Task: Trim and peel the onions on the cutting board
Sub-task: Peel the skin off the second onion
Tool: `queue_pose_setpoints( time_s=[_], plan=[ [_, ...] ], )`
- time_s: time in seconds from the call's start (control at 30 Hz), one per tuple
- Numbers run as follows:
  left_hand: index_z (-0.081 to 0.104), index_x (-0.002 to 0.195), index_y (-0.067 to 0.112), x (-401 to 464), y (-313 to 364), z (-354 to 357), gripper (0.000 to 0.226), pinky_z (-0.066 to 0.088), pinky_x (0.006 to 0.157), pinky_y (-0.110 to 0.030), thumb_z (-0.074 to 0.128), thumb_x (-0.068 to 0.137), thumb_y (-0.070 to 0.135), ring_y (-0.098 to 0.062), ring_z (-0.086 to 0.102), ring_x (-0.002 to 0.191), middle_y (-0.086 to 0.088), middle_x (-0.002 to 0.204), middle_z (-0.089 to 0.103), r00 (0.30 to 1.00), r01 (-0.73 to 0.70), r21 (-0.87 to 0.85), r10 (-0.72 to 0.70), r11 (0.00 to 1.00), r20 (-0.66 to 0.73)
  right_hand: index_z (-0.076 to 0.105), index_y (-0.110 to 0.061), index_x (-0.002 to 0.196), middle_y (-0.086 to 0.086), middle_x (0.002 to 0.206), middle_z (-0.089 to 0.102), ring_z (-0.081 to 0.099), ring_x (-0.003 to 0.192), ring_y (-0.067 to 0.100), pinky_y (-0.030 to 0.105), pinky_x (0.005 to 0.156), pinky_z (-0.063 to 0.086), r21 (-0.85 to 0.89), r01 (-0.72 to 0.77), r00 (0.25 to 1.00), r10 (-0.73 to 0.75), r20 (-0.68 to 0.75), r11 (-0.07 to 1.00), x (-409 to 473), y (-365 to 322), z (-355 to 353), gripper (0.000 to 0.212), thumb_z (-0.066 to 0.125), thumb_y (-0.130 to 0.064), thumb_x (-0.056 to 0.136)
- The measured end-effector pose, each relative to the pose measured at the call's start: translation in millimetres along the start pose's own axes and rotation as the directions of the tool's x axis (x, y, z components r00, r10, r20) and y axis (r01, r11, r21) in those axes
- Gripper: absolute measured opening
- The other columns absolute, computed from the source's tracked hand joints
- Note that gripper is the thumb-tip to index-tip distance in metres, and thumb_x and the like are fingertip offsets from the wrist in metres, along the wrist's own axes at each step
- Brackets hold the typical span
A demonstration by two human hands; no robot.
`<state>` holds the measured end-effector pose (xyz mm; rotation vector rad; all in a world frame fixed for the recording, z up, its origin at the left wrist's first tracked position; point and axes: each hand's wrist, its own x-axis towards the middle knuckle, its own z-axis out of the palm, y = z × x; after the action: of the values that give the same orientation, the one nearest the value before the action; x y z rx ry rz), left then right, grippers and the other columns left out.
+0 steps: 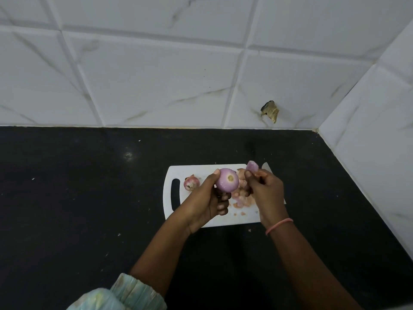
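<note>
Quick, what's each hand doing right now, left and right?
Left hand: grips the peeled onion above the cutting board.
Right hand: pinches a strip of onion skin.

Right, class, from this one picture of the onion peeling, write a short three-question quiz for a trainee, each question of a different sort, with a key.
1. True or false: the left hand holds the peeled onion above the cutting board.
2. What does the right hand pinch? A) a knife B) a piece of onion skin C) a spoon
3. Fill in: the unpeeled onion lies on the board beside its ____ slot.

Key:
1. True
2. B
3. handle; the pile of peelings lies further right, partly behind the hands.
</note>
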<state>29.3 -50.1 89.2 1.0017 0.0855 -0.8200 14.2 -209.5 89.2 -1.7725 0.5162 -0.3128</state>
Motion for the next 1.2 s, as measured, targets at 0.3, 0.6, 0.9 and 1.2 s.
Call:
queue_pose_setpoints(
  time_s=[0.3,0.6,0.9,1.2],
  plan=[
    [0.052,0.133,0.022,8,0,-5,0.03,0.054,0.085,-0.039,0.035,0.108,0.025,-0.03,0.069,0.089,-0.026,0.112,0.069,0.996,-0.078,0.058,0.08,0.995,-0.037,0.063,-0.016,0.106,-0.001,0.106,0.063,0.063,0.093,0.014,0.027,0.077,0.056,-0.389,0.074,0.994,-0.039,0.098,0.918,7,16,-21,0.023,0.056,0.0,0.091],
    [0.046,0.141,0.018,17,-4,-3,0.041,0.041,0.111,-0.046,0.033,0.107,0.036,-0.034,0.067,0.114,-0.02,0.119,0.07,0.997,-0.019,-0.009,0.018,1.0,-0.071,0.063,-0.012,0.082,-0.006,0.08,0.063,0.06,0.077,0.008,0.029,0.069,0.053,-0.315,0.341,0.926,-0.374,-0.051,0.886,-8,13,-11,0.017,0.079,-0.015,0.076],
    [0.056,0.131,0.016,15,-5,2,0.037,0.046,0.105,-0.047,0.033,0.105,0.031,-0.034,0.066,0.115,-0.018,0.12,0.07,0.998,-0.022,-0.048,0.019,0.999,-0.053,0.067,-0.029,0.107,-0.007,0.109,0.07,0.066,0.1,0.007,0.017,0.083,0.052,0.085,0.25,0.937,-0.263,0.232,0.965,-13,7,-7,0.043,0.075,0.001,0.077],
    [0.059,0.126,0.019,17,-7,16,0.034,0.056,0.066,-0.032,0.038,0.1,0.025,-0.026,0.062,0.08,-0.015,0.098,0.065,0.999,-0.051,-0.233,0.046,0.971,-0.025,0.067,0.003,0.098,0.009,0.093,0.074,0.071,0.086,0.015,0.026,0.072,0.057,0.265,0.15,0.987,-0.162,0.022,0.953,-15,3,1,0.023,0.053,0.017,0.087]
  ],
)
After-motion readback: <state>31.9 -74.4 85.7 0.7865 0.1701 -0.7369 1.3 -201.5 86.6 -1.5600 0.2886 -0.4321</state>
